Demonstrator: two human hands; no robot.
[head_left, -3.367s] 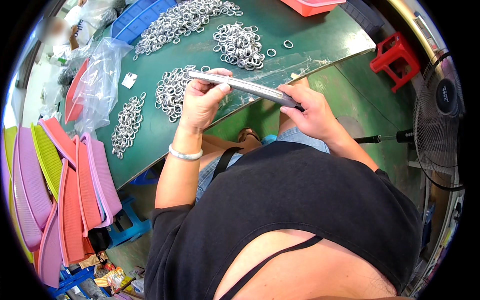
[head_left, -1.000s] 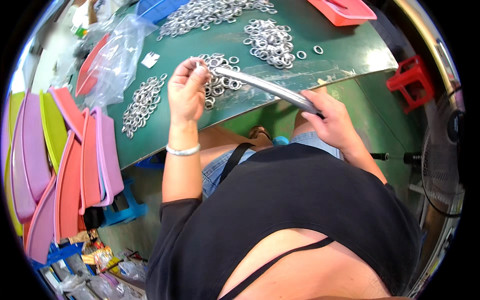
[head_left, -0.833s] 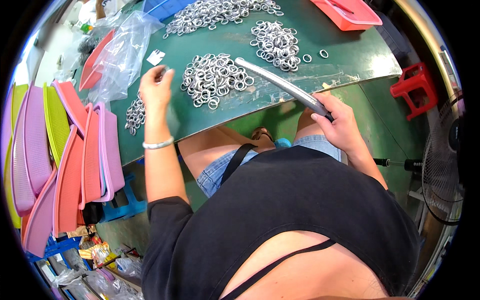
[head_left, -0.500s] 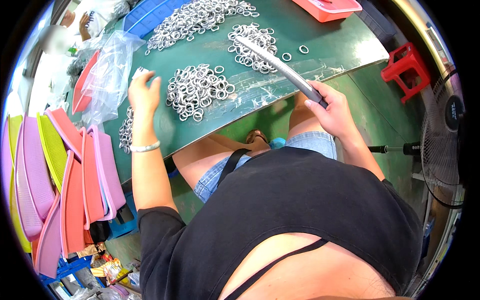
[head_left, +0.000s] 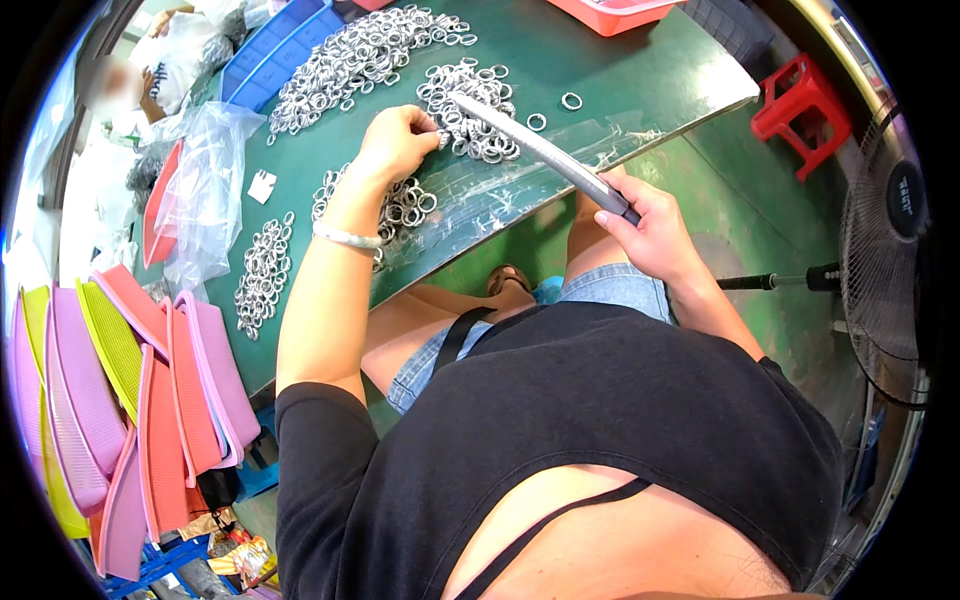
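My right hand [head_left: 648,225] is closed round the dark handle of a long, tapered silver ring sizing stick [head_left: 530,143]. The stick's far tip lies over a heap of silvery metal rings [head_left: 488,135]. At the left edge of that heap, my left hand [head_left: 395,145] has its fingers pinched together on a ring [head_left: 443,139], which is partly hidden by them. Beneath my left wrist and forearm is another ring pile [head_left: 407,205], partly covered. A smaller group of rings [head_left: 263,280] lies to the left, below a small white tag [head_left: 261,187].
A large ring heap [head_left: 360,65] and a blue crate [head_left: 280,55] stand farther back on the green table [head_left: 620,85]. A red tray [head_left: 615,12] is at the far edge. Pink, purple and green baskets [head_left: 165,420] crowd the left; a fan [head_left: 890,230] and red stool [head_left: 803,115] stand right.
My left hand has moved right, from beside the white tag to the heap near the stick's tip, and its fingers have closed. My right hand keeps hold of the stick. The view has shifted slightly.
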